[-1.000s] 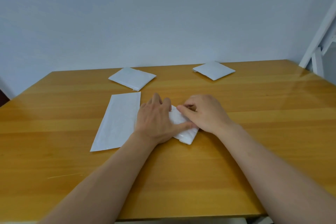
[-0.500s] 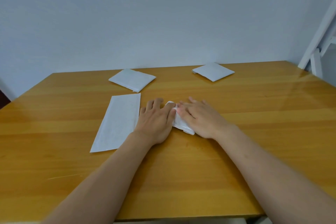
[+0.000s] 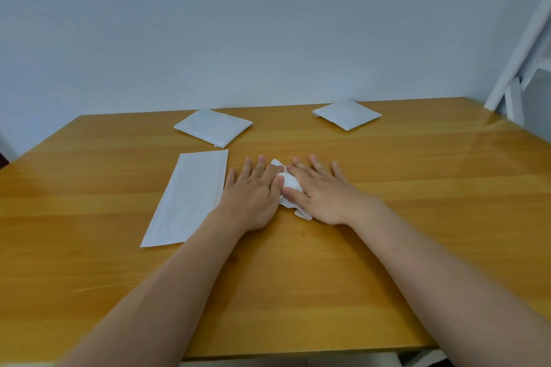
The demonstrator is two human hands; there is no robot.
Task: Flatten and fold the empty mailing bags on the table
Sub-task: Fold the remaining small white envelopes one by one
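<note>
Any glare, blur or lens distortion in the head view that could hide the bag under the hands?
Head view: soft, even light with faint shadows; a pale sheen on the table at far right, away from the folded bag; both hands, left hand and right hand, look slightly soft; wide-angle bending shows at the frame edges.

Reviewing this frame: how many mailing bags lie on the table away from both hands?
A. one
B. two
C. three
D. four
C: a long unfolded bag lies left of the left hand, and two folded bags sit farther back.
</note>
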